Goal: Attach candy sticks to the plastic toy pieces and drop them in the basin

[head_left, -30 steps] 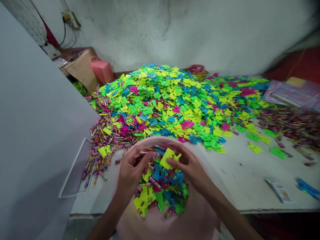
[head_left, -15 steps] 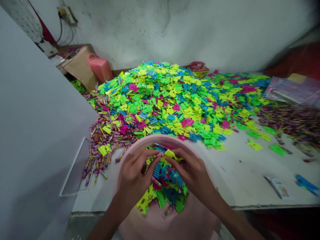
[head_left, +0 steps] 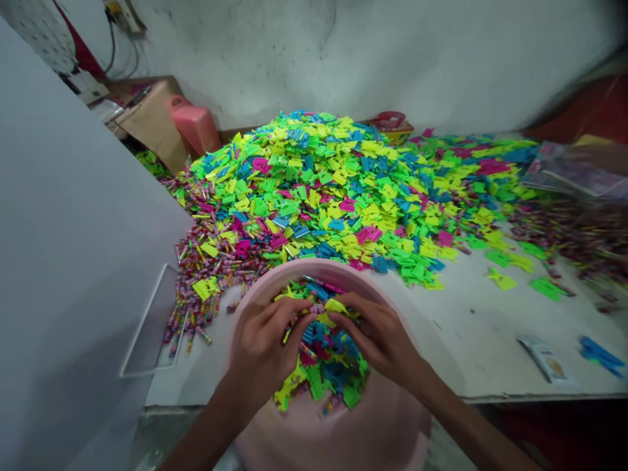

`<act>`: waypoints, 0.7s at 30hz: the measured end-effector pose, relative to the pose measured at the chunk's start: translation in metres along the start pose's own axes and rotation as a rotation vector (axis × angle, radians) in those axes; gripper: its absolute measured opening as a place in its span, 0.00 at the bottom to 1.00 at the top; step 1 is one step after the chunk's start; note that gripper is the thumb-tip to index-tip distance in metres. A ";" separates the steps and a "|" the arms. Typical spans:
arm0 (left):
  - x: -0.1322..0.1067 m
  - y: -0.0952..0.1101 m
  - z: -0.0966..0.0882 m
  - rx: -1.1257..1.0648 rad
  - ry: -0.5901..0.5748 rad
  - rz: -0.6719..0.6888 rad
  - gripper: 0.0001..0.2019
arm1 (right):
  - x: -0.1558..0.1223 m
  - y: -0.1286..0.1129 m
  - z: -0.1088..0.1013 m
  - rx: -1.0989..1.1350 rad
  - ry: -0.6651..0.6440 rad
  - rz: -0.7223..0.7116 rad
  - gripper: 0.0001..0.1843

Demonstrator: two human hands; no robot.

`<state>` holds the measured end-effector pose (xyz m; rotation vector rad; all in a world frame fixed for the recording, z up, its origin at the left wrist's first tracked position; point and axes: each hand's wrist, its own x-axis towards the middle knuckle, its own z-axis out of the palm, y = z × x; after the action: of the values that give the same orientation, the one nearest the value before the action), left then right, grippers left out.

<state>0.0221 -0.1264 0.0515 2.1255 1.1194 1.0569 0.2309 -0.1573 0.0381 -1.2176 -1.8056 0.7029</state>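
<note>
A pink basin (head_left: 275, 278) sits right in front of me, holding several neon plastic pieces and thin wrapped candy sticks. Over it my left hand (head_left: 262, 350) pinches a candy stick (head_left: 307, 309) with closed fingers. My right hand (head_left: 380, 337) grips a yellow plastic piece (head_left: 335, 307), and the stick's tip meets that piece between my two hands. A big heap of plastic pieces (head_left: 333, 190) in yellow, green, blue and pink lies on the white table (head_left: 471, 340) behind the basin.
Loose candy sticks (head_left: 210, 268) lie left of the basin, more at the far right (head_left: 574, 235). A white panel (head_left: 73, 261) stands at the left, with a cardboard box (head_left: 152, 124) and pink container (head_left: 193, 124) behind. A small packet (head_left: 547, 360) lies near the table's front edge.
My hands came together over the basin; the yellow piece, held up flat a second ago, now sits lower against the candy stick. The view has tilted slightly.
</note>
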 end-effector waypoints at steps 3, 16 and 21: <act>0.003 -0.001 -0.004 0.039 -0.102 -0.057 0.06 | 0.003 0.000 -0.001 0.038 -0.027 0.075 0.05; 0.012 -0.008 -0.015 -0.113 -0.380 -0.151 0.10 | 0.007 -0.005 -0.006 0.160 -0.131 0.148 0.12; 0.013 -0.031 -0.019 -0.006 -0.097 -0.309 0.20 | 0.028 0.019 -0.024 -0.011 -0.255 0.202 0.18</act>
<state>-0.0029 -0.0979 0.0452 1.8977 1.3413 0.8047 0.2550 -0.1241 0.0443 -1.3815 -1.9093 1.0024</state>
